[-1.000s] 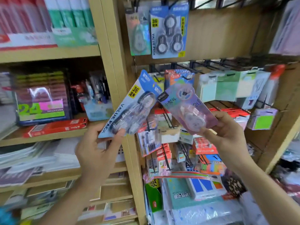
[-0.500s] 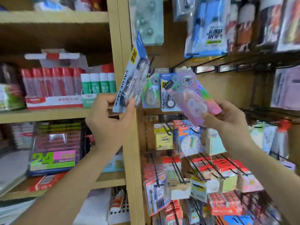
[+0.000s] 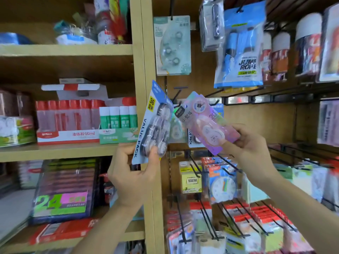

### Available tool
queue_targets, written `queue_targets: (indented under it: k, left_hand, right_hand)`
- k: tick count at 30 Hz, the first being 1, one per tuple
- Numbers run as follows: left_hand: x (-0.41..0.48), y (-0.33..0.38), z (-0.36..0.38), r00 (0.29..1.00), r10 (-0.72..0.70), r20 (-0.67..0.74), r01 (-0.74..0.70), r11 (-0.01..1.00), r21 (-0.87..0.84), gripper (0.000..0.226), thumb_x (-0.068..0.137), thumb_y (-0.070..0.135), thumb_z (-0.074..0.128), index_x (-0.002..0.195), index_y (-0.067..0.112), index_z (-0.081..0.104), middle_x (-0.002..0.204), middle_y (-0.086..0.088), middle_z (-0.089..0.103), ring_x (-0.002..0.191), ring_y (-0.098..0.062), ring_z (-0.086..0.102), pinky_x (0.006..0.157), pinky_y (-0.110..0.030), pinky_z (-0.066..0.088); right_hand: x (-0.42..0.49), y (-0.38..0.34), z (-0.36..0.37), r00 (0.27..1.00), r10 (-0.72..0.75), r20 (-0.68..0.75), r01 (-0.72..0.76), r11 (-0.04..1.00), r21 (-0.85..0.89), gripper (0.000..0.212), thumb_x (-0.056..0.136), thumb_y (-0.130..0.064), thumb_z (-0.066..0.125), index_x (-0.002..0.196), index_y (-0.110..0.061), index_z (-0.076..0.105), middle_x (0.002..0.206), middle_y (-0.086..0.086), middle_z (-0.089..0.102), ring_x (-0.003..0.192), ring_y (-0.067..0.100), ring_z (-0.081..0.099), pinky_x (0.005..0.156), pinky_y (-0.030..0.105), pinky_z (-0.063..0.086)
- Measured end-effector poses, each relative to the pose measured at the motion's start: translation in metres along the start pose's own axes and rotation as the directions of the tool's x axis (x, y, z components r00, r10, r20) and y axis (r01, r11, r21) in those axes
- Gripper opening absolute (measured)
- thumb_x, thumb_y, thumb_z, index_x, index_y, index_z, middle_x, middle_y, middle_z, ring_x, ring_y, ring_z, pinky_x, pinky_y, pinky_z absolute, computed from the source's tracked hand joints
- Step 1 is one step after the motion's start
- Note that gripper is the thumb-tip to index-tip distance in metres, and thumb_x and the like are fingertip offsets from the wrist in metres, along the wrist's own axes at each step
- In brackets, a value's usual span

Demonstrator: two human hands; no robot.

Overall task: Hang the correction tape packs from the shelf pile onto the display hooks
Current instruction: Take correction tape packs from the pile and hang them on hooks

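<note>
My left hand (image 3: 134, 173) grips the lower end of a blue "VALUE PACK" correction tape pack (image 3: 153, 123), held upright in front of the wooden upright. My right hand (image 3: 245, 143) pinches the lower right corner of a pink iridescent correction tape pack (image 3: 205, 121), tilted with its top toward the upper left. The pink pack's top lies near black display hooks (image 3: 177, 96) on the back panel. Behind both packs hang a greenish tape pack (image 3: 176, 129) and another blue pack (image 3: 191, 140). A pale green tape pack (image 3: 172, 44) hangs higher up.
A blue jump rope bag (image 3: 240, 52) hangs at upper right. Glue bottles in a red box (image 3: 67, 121) and green glue sticks (image 3: 119, 118) stand on the left shelf (image 3: 55, 152). Long black hooks (image 3: 200, 171) with sticky notes and a clock card jut out below my hands.
The view has tilted upward. Both hands have risen with their packs toward the hook row; the pink pack's top is now closer to the hooks.
</note>
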State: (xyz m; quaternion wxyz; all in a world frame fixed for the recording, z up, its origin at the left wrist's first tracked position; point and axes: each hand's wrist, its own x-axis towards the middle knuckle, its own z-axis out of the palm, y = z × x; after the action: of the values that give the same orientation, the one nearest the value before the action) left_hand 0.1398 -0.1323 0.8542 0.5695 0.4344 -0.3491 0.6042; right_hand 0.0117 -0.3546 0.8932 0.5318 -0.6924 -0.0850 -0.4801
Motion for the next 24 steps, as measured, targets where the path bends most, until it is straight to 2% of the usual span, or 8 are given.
queue_targets:
  k: [2,4,7,11,16,19,22,24]
  left_hand:
    - [0.003,-0.001,0.001,0.998,-0.059,-0.003,0.059,0.998,0.004,0.023,0.085,0.025,0.075,0.09,0.025,0.053,0.077,0.009,0.059,0.071,-0.001,0.057,0.067,-0.015,0.043]
    - [0.007,-0.002,0.004,0.991,-0.131,-0.006,0.131,0.991,0.023,0.023,0.085,0.029,0.075,0.088,0.02,0.053,0.075,0.007,0.059,0.067,-0.007,0.054,0.064,-0.018,0.044]
    - [0.011,0.0,0.006,0.99,-0.141,-0.005,0.141,0.989,0.048,0.025,0.084,0.029,0.075,0.086,0.021,0.052,0.073,0.01,0.057,0.067,0.0,0.054,0.064,-0.015,0.041]
    - [0.009,0.004,-0.001,0.992,-0.129,-0.013,0.129,0.991,0.026,0.026,0.084,0.026,0.077,0.085,0.023,0.051,0.076,0.014,0.06,0.069,0.002,0.056,0.062,-0.019,0.044]
    - [0.004,0.01,-0.014,0.968,-0.252,-0.013,0.252,0.968,0.011,0.027,0.082,0.039,0.076,0.086,0.023,0.054,0.075,0.013,0.064,0.065,0.002,0.059,0.059,-0.023,0.047]
    - [0.006,0.011,-0.018,0.949,-0.311,0.046,0.31,0.951,0.013,0.025,0.081,0.034,0.079,0.084,0.027,0.055,0.075,0.015,0.066,0.065,0.002,0.062,0.058,-0.023,0.049]
    - [0.013,0.009,-0.013,0.921,-0.36,0.152,0.363,0.932,0.006,0.023,0.08,0.03,0.08,0.082,0.037,0.057,0.073,0.011,0.069,0.063,-0.002,0.064,0.058,-0.029,0.054]
    - [0.017,0.006,-0.009,0.923,-0.328,0.203,0.325,0.944,0.05,0.016,0.082,0.028,0.079,0.085,0.027,0.064,0.074,0.01,0.07,0.063,-0.008,0.066,0.058,-0.032,0.055]
  right_hand:
    - [0.006,0.0,0.004,0.999,0.033,0.014,-0.034,0.999,0.035,0.025,0.085,-0.009,0.075,0.109,-0.013,0.068,0.101,0.015,0.074,0.091,0.03,0.072,0.078,0.042,0.061]
    - [0.011,0.0,0.008,0.999,0.051,0.015,-0.052,0.998,0.04,0.023,0.086,-0.006,0.074,0.108,-0.012,0.068,0.099,0.014,0.074,0.086,0.024,0.072,0.073,0.036,0.061]
    - [0.017,-0.001,0.011,0.997,0.068,0.026,-0.069,0.996,0.063,0.024,0.087,-0.002,0.071,0.11,-0.009,0.067,0.1,0.015,0.074,0.083,0.018,0.071,0.066,0.026,0.059]
    - [0.021,-0.001,0.016,0.996,0.082,0.025,-0.083,0.994,0.071,0.025,0.089,0.001,0.068,0.112,-0.007,0.066,0.103,0.016,0.073,0.079,0.014,0.073,0.063,0.023,0.057]
    - [0.023,0.004,0.02,0.992,0.128,0.017,-0.129,0.984,0.123,0.025,0.092,-0.001,0.065,0.116,-0.008,0.066,0.101,0.011,0.075,0.087,0.023,0.074,0.073,0.037,0.062]
    - [0.024,0.009,0.022,0.987,0.163,0.005,-0.162,0.977,0.138,0.025,0.092,-0.002,0.065,0.116,-0.005,0.066,0.101,0.011,0.074,0.086,0.023,0.074,0.075,0.04,0.061]
    - [0.031,0.016,0.026,0.984,0.177,-0.009,-0.176,0.982,0.071,0.019,0.09,-0.004,0.068,0.108,-0.01,0.069,0.101,0.011,0.074,0.089,0.028,0.073,0.079,0.043,0.061]
    - [0.042,0.023,0.027,0.988,0.153,-0.036,-0.154,0.988,-0.031,0.018,0.083,-0.013,0.073,0.101,-0.018,0.071,0.097,0.01,0.074,0.091,0.032,0.072,0.083,0.052,0.059]
